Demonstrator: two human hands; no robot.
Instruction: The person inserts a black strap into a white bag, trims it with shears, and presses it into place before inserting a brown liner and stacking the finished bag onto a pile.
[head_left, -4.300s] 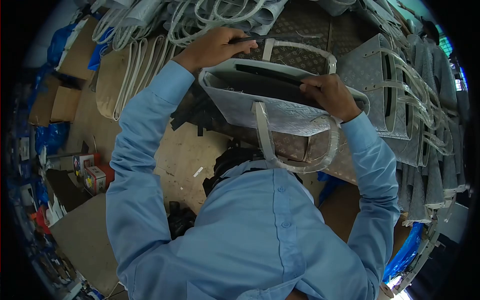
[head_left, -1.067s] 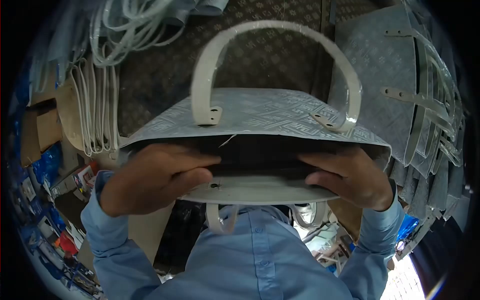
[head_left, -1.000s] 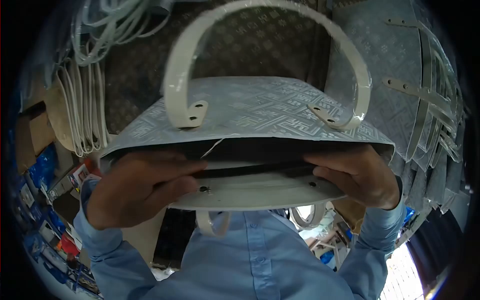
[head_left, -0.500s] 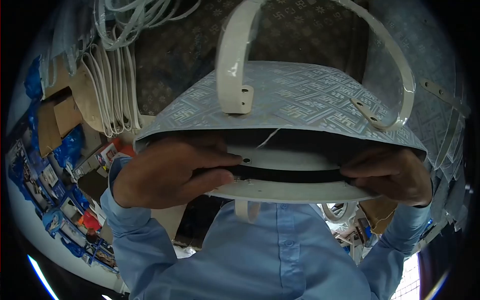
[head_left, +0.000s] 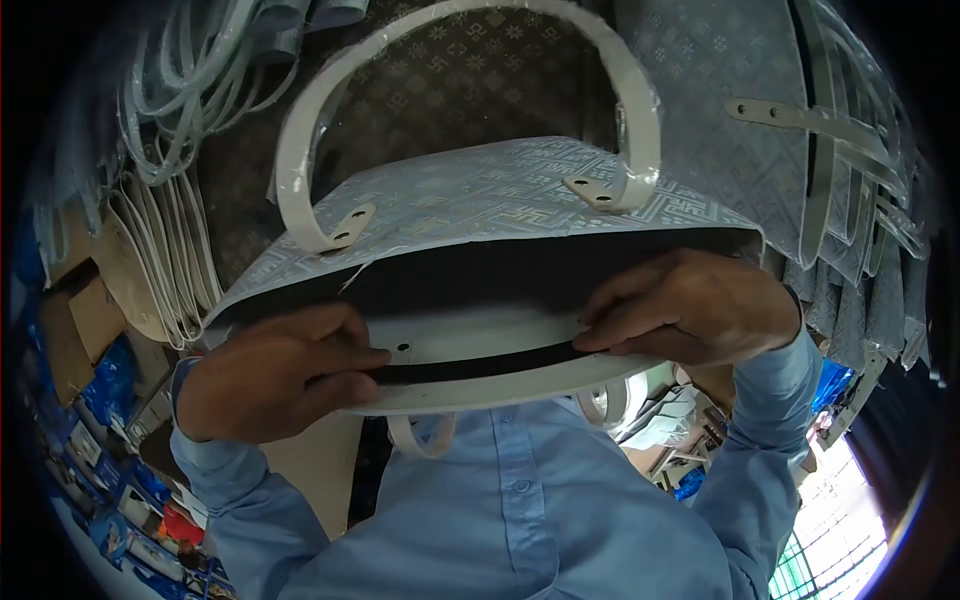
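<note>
A handbag [head_left: 470, 195] in silvery patterned material lies in front of me with its mouth facing me. A cream handle [head_left: 300, 180] arches up from its far panel, fixed by tabs with dark rivets or holes. Along the pale near edge of the mouth runs a black strip [head_left: 470, 367]. My left hand [head_left: 280, 375] is closed on the strip's left end, thumb below and fingers above. My right hand [head_left: 695, 310] pinches the strip towards its right end, its fingertips partly inside the mouth. Below the edge hangs the second handle [head_left: 425, 435]. A loose white thread [head_left: 357, 275] shows at the far rim.
Several cream straps [head_left: 165, 255] hang at the left, beneath clear plastic-wrapped loops [head_left: 190, 95]. At the right are more silvery bag pieces [head_left: 715, 100] with handles. The bag lies on a dark patterned surface [head_left: 440, 90]. Blue-edged shelves [head_left: 105, 490] stand at lower left.
The bag and both hands have shifted left in the view, and the mouth gapes wider. My right hand has come inward along the strip, nearer its middle. Both hands keep their grip.
</note>
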